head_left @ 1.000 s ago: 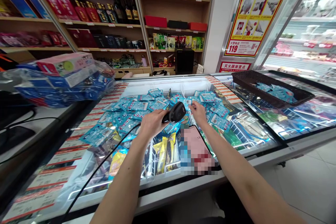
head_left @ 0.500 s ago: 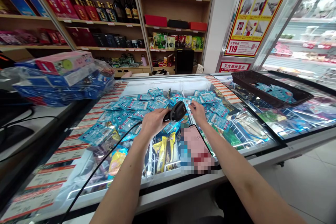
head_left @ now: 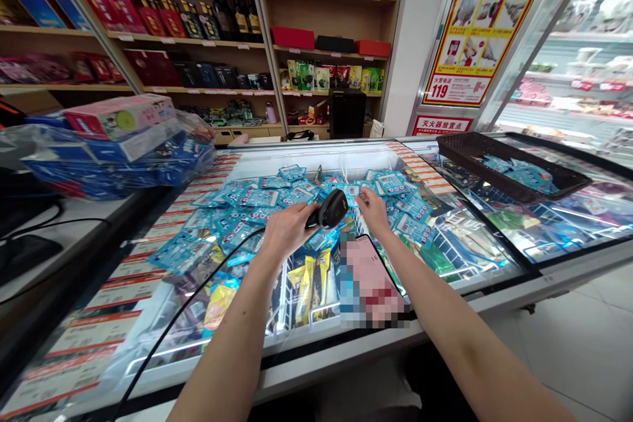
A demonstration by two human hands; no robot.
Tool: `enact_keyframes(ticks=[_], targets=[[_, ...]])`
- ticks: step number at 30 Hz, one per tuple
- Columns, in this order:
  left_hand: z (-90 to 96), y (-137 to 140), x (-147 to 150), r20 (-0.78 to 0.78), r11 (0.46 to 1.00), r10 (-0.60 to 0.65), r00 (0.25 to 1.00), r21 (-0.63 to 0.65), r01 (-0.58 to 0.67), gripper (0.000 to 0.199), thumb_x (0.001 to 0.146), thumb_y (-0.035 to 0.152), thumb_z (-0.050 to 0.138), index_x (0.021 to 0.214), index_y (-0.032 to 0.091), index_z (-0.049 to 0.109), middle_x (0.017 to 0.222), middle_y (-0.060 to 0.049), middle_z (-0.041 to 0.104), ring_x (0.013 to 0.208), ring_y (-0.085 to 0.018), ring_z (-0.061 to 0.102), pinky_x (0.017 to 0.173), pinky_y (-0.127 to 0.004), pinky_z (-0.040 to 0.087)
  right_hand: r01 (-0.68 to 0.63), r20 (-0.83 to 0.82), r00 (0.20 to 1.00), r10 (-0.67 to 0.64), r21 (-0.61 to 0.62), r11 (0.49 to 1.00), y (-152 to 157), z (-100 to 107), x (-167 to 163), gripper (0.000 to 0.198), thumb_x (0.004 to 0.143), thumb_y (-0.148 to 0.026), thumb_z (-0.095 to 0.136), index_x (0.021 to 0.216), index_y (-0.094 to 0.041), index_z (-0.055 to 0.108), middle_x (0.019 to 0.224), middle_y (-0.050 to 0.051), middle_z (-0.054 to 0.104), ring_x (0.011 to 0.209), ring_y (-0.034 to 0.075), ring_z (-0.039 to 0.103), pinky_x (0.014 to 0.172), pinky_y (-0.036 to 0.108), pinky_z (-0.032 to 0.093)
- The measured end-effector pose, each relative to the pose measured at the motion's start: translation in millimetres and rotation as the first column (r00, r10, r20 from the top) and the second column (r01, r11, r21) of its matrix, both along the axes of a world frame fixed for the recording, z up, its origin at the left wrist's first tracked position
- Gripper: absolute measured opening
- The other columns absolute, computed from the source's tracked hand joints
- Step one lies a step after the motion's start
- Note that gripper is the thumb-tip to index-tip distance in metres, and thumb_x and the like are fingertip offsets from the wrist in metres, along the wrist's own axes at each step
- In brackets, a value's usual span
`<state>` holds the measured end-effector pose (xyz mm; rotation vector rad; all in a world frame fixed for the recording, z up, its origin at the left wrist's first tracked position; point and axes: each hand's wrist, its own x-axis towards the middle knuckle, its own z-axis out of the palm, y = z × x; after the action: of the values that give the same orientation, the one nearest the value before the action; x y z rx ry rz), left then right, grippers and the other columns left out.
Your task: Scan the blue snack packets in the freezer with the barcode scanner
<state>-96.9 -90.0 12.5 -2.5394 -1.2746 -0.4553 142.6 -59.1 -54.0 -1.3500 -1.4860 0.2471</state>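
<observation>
A black scanner (head_left: 332, 209) is held in the closed grip of the left hand (head_left: 287, 229), its head turned right toward a single blue packet (head_left: 352, 192) that is pinched at its edge between the fingertips of the right hand (head_left: 373, 211). The packet is kept just beside the scanner head, at the middle of the heap, slightly raised from the others. A black cable (head_left: 198, 306) is seen running from the scanner down along the left forearm toward the near edge. A wide heap of like packets (head_left: 247, 208) is spread on the glass lid of the freezer (head_left: 494, 270), which serves as the counter, and no sorted-off pile is evident there, so most of the scanning is judged to be left. A few such packets are seen in a dark tray (head_left: 514, 175) to the far right, perhaps ones already dealt with; that cannot be told. A blurred phone (head_left: 373, 280) lies on the glass near the hands. The packets are small, flat and glossy, blue with white and red print, overlapping loosely. Bagged blue boxes (head_left: 119, 151) are stacked at the left.
</observation>
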Motion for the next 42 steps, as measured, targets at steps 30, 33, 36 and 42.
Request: enact_keyframes(ticks=[30,33,36,42], targets=[[-2.9,9,-65,0.066,0.941,0.337,0.939,0.015,-0.339,0.036,0.081,0.041,0.046,0.112,0.027,0.055,0.103,-0.004,0.065,0.096,-0.024,0.059,0.059,-0.029,0.040,0.481,0.303,0.805,-0.510,0.171,0.860,-23,27,33,0.041,0.086,-0.044,0.044,0.115,-0.019,0.059,0.130,0.015,0.043,0.116,0.031,0.036,0.097,0.051,0.030],[-1.7,8,-67,0.104,0.926,0.376,0.921,0.008,-0.379,0.035,0.080,0.042,0.046,0.111,0.027,0.056,0.103,-0.004,0.065,0.095,-0.024,0.059,0.059,-0.029,0.040,0.200,0.353,0.905,-0.238,0.140,0.970,-21,31,19,0.035,0.089,-0.039,0.042,0.110,-0.020,0.062,0.115,0.011,0.057,0.110,0.025,0.045,0.098,0.046,0.032],[0.1,6,-68,0.141,0.915,0.400,0.906,0.003,-0.405,0.035,0.080,0.042,0.047,0.110,0.027,0.056,0.103,-0.004,0.065,0.093,-0.024,0.060,0.059,-0.030,0.040,-0.192,0.398,0.903,0.161,0.039,0.981,-25,39,-7,0.034,0.090,-0.038,0.042,0.112,-0.022,0.062,0.110,0.006,0.063,0.107,0.020,0.051,0.097,0.039,0.036],[1.8,4,-66,0.170,0.906,0.417,0.893,0.002,-0.423,0.034,0.081,0.042,0.045,0.108,0.026,0.057,0.102,-0.005,0.065,0.091,-0.023,0.060,0.060,-0.029,0.040,-0.630,0.519,0.564,0.642,-0.231,0.741,-34,48,-59,0.039,0.089,-0.041,0.046,0.127,-0.033,0.050,0.134,-0.002,0.049,0.121,0.019,0.044,0.103,0.039,0.033]])
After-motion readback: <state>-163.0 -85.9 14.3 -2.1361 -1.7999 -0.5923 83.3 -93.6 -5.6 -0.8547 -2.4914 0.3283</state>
